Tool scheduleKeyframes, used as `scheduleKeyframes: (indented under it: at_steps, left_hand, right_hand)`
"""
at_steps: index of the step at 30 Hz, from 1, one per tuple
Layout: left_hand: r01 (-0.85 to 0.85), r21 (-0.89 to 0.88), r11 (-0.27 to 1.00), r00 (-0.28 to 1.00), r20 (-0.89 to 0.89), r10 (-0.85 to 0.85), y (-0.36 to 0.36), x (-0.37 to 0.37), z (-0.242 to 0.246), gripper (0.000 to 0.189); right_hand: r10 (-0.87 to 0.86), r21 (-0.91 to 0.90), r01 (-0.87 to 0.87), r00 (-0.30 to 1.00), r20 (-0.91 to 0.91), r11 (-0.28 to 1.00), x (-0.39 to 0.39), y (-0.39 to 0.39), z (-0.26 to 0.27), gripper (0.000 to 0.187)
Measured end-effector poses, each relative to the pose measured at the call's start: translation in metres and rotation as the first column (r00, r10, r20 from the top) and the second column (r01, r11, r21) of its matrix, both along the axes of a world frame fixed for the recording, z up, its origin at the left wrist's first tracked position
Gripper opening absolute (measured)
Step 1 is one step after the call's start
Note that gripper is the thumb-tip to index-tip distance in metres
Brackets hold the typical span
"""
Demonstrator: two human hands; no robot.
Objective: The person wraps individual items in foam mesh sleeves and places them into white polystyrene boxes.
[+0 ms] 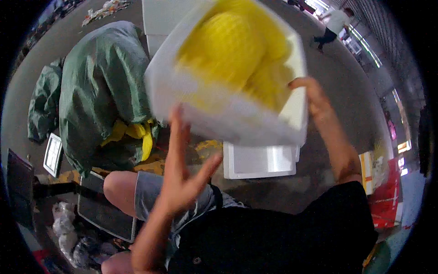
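Observation:
A white foam box, tilted toward me and blurred, is raised in front of me. Inside lie several rounded yellow pieces with a net-like texture; the blur hides whether they are foam sleeves or wrapped fruit. My right hand grips the box's right wall, its fingertips hooked over the rim. With fingers and thumb spread, my left hand is at the near wall; whether its fingertips touch the box cannot be told. Partly hidden beneath the raised box is a white foam lid or tray.
At left stands a large green woven sack with yellow netting at its mouth. Another white box is behind the raised one. A dark panel and clear plastic wrap lie lower left. A person walks far right.

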State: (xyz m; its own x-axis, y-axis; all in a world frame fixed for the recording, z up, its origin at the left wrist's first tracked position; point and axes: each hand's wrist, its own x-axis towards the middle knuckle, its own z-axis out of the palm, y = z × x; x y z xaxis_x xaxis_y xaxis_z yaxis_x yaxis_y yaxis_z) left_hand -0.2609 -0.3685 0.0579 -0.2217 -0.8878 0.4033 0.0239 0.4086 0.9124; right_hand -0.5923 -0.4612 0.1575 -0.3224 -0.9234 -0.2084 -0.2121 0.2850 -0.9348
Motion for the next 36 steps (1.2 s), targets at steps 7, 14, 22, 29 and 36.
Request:
scheduleKeyframes:
  at_steps: [7, 14, 22, 29, 36]
  left_hand:
    - [-0.269, -0.321, 0.908, 0.904, 0.241, 0.353, -0.030, 0.062, 0.057, 0.043]
    - [-0.711, -0.102, 0.696, 0.563, 0.510, 0.650, 0.095, 0.207, 0.006, 0.033]
    - [-0.862, 0.216, 0.458, 0.496, 0.546, 0.676, 0.190, 0.281, -0.070, 0.032]
    - [-0.781, 0.272, 0.562, 0.611, 0.517, 0.600, 0.166, 0.285, -0.106, 0.036]
    - [-0.826, 0.126, 0.550, 0.495, 0.629, 0.599, 0.181, 0.277, -0.100, 0.028]
  right_hand:
    - [-0.307, -0.103, 0.305, 0.952, -0.008, 0.947, -0.166, -0.126, 0.049, 0.033]
    - [-0.110, -0.259, 0.136, 0.987, 0.114, 0.956, -0.178, -0.209, -0.012, 0.046]
    - [-0.029, -0.177, 0.013, 0.995, -0.093, 0.984, -0.184, -0.259, -0.023, 0.051]
    - [-0.189, -0.302, 0.207, 0.978, 0.088, 0.930, -0.133, -0.195, -0.096, 0.070]
    - [0.435, 0.682, -0.096, 0.832, -0.345, 0.725, -0.022, 0.009, -0.384, 0.075]
